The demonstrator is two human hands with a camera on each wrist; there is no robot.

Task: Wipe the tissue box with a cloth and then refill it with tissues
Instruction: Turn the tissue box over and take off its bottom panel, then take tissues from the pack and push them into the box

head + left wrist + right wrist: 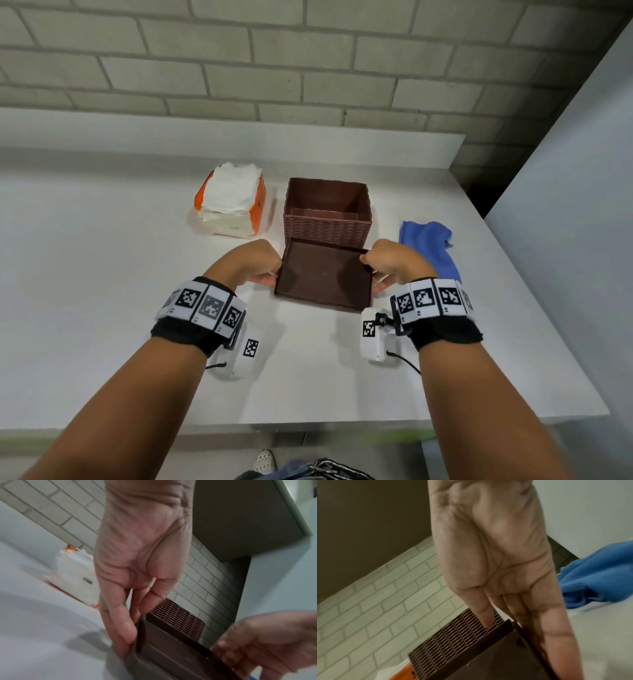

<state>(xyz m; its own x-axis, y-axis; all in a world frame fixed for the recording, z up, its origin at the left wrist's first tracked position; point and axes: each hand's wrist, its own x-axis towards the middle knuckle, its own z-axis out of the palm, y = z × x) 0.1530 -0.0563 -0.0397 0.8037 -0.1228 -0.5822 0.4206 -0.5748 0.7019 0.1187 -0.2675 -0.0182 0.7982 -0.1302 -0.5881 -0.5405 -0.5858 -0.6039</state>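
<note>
- Left hand (255,265) and right hand (388,265) pinch opposite short edges of the brown lid (323,279), inner side up, just in front of the open tissue box (327,212).
- Cloth (430,245) lies right of the box, nearest the right hand; tissue pack (231,202) on the left.
- No readable labels.

brown ribbed tissue box (327,219), plain brown lid (323,277), blue cloth (430,245), orange-and-white tissue pack (230,202).
</note>
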